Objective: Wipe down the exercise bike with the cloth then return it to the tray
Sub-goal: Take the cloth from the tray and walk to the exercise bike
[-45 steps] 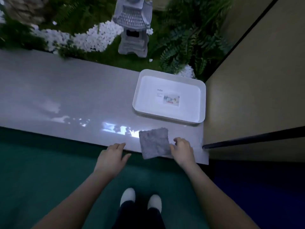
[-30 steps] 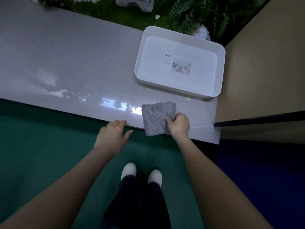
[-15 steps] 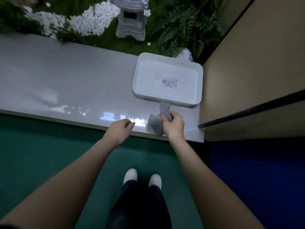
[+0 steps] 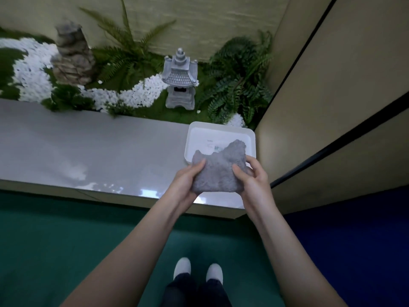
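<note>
Grey ledge runs across the view in front of a small garden bed with a stone lantern and ferns; green floor lies below it. White tray sits at the ledge's right end, against its far edge and just beside the wall panel.

Cloth is held up between both hands, over the ledge's right end, and its crumpled top covers the tray's near rim in this view. Whether it touches the tray cannot be told. Left hand grips the cloth's left side, thumb on top and fingers under. Right hand pinches the right side, thumb on the face and fingers curled round the edge.

Cloth's long axis runs left to right, roughly along the ledge's front edge. Its ragged top edge points away from the person, toward the tray. Tray lies straight beyond the grip, and the right hand is nearer its near right corner.

No bike in view. Likely step: either carrying the cloth off to wipe or dropping it forward into the tray, and this view alone doesn't settle which. A drop would need only a short push forward and a release by both hands.
</note>
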`<state>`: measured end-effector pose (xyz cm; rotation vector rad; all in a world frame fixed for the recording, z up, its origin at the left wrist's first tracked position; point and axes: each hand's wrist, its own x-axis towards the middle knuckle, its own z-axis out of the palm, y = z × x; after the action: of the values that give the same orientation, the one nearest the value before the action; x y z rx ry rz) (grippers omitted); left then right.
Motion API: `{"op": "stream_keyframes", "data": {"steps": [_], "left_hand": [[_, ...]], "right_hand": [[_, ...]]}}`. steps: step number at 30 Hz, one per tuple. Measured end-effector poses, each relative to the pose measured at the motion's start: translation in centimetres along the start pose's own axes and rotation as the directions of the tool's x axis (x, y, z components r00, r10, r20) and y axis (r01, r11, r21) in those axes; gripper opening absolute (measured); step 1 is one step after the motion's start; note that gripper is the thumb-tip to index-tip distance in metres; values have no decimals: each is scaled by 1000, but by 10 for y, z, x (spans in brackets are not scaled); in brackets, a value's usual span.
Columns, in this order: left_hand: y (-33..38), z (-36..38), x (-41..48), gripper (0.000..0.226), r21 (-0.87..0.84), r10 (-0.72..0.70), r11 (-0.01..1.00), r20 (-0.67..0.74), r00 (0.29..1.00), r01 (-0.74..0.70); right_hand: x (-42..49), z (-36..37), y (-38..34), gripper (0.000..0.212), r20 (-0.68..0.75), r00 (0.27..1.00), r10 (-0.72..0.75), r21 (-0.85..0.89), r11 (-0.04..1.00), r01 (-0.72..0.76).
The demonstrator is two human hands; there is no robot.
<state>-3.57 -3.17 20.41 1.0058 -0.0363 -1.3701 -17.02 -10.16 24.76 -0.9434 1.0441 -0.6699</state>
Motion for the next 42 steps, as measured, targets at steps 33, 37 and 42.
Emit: {"op": "stream_keyframes", "data": {"steps": [33,37,42], "left_hand": [[17,-24,-123,49,881,503,366,83,860,-299],[11,-39,-147,44,946,564,281,-27,826,-161],[-14,-42,-178,45,989,635,144,-120,763,35]], "right_hand": [[-61,53,11,10,41,995,-92,-317,943,100],[-66,46,14,12,162,982,-93,-376,914,149],[-72,22,18,27,348,925,-152,-437,847,304]]}}
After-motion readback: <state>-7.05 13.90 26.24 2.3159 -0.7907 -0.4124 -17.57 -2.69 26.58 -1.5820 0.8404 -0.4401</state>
